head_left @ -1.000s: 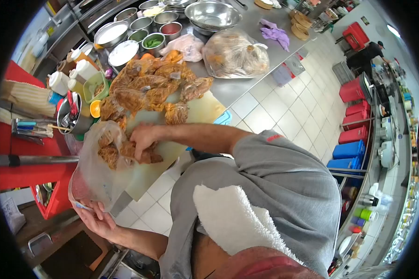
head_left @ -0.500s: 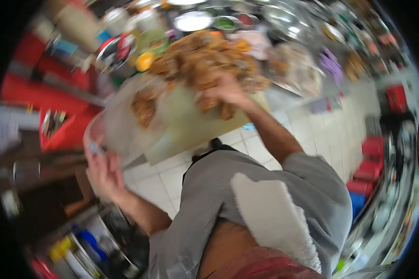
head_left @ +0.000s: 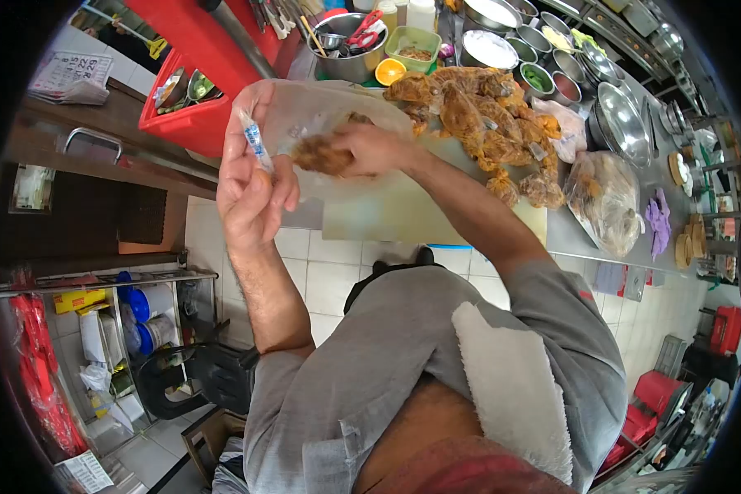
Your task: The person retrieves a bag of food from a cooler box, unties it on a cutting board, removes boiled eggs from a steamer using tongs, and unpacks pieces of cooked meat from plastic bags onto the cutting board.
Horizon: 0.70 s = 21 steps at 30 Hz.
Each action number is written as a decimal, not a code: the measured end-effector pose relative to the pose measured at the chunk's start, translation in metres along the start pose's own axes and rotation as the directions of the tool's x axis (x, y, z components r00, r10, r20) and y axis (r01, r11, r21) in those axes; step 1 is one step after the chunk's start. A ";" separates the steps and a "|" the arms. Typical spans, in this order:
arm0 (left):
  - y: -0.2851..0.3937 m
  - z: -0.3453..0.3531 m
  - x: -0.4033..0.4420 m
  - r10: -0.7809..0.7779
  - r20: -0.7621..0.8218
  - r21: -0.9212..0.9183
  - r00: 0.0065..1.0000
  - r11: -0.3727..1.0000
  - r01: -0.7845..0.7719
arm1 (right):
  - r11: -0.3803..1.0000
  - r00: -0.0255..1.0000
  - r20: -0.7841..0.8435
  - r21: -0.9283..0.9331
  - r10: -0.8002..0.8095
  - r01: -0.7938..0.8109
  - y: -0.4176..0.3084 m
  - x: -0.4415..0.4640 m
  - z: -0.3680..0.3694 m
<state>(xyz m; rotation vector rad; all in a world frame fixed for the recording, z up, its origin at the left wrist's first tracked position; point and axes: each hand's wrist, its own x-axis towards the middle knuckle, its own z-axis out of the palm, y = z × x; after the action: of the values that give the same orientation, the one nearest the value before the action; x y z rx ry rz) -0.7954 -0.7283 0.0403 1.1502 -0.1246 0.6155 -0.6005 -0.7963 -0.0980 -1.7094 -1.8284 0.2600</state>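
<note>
My left hand grips the rim of a large clear plastic bag, and a small strip with blue print shows at its fingers. My right hand is closed on a brown food packet at the bag; motion blur hides whether the packet is fully inside. Behind and to the right, a pile of brown food packets in clear plastic lies on the work surface. Under the hands is a pale yellow-green cutting board.
A steel pot with red-handled scissors stands behind the bag, beside half an orange. Metal bowls and a filled clear bag are at the right. A red bin is at the left, above a wire shelf.
My right hand has moved left from the pile to the plastic bag, carrying a brown packet. My left hand has risen with the bag. The camera view has shifted.
</note>
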 end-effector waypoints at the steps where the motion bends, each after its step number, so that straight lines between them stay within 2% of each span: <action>1: 0.000 0.005 -0.001 0.001 -0.013 0.027 1.000 1.000 -0.001 | 0.995 0.995 -0.008 0.000 0.097 -0.097 0.001 0.009 0.006; 2: -0.002 0.009 0.000 0.010 0.021 0.056 1.000 0.998 -0.011 | 0.995 0.995 -0.011 -0.004 0.098 -0.098 0.000 0.017 0.011; 3: -0.003 0.011 0.000 0.016 0.053 0.087 0.998 0.996 -0.021 | 0.981 0.961 -0.201 0.091 0.189 -0.173 -0.008 0.025 0.012; 4: -0.002 0.010 0.000 0.015 0.057 0.089 0.998 0.996 -0.020 | 0.954 0.882 -0.374 0.198 0.286 -0.225 -0.015 0.029 0.010; 5: -0.003 0.007 -0.002 0.001 -0.005 0.071 1.000 0.997 -0.001 | 0.954 0.880 -0.378 0.199 0.286 -0.225 -0.017 0.024 0.002; 6: -0.003 0.003 -0.004 -0.014 -0.068 0.051 0.998 0.999 0.017 | 0.962 0.959 -0.142 0.160 0.246 -0.224 -0.031 0.014 -0.027; 7: -0.002 -0.001 -0.007 -0.014 -0.066 0.050 0.998 0.999 0.017 | 0.970 0.974 0.106 0.120 0.200 -0.212 -0.037 0.000 -0.052; 9: 0.000 -0.007 -0.013 -0.012 -0.080 0.035 0.997 0.999 0.015 | 0.905 0.952 0.123 0.298 0.280 -0.304 -0.021 -0.035 -0.088; 11: -0.002 -0.009 -0.016 -0.004 -0.066 0.023 0.998 1.000 0.006 | 0.802 0.796 -0.097 0.088 0.597 -0.591 0.023 -0.051 -0.107; 12: -0.005 -0.010 -0.017 -0.017 -0.063 0.025 0.998 1.000 0.018 | 0.804 0.798 -0.095 0.089 0.595 -0.589 0.039 -0.049 -0.101; 13: -0.009 -0.010 -0.018 -0.031 -0.057 0.028 0.998 0.999 0.032 | 0.739 0.762 -0.328 -0.222 0.558 -0.636 0.057 -0.050 -0.091; 15: -0.018 -0.010 -0.020 -0.040 -0.067 0.048 0.997 0.998 0.043 | 0.554 0.727 -0.537 -0.480 0.428 -0.680 0.080 -0.046 -0.068; 17: -0.023 -0.006 -0.020 -0.092 -0.076 0.068 0.993 0.993 0.097 | 0.359 0.691 -0.383 -0.645 0.613 -0.675 0.089 -0.033 -0.044; 18: -0.026 -0.008 -0.022 -0.095 -0.081 0.080 0.992 0.992 0.101 | 0.360 0.691 -0.386 -0.642 0.611 -0.677 0.096 -0.028 -0.049; 20: -0.024 -0.006 -0.021 -0.091 -0.080 0.120 0.993 0.988 0.100 | 0.594 0.697 -0.150 -0.417 0.701 -0.687 0.108 -0.019 -0.057; 21: -0.024 -0.005 -0.023 -0.093 -0.080 0.156 0.992 0.982 0.105 | 0.596 0.696 -0.143 -0.415 0.704 -0.687 0.103 -0.020 -0.057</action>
<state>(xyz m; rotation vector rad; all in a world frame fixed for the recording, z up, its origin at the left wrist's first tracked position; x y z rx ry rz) -0.8033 -0.7390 0.0095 1.2794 0.0444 0.5858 -0.4838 -0.8149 -0.1137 -2.7355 -1.1775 0.1909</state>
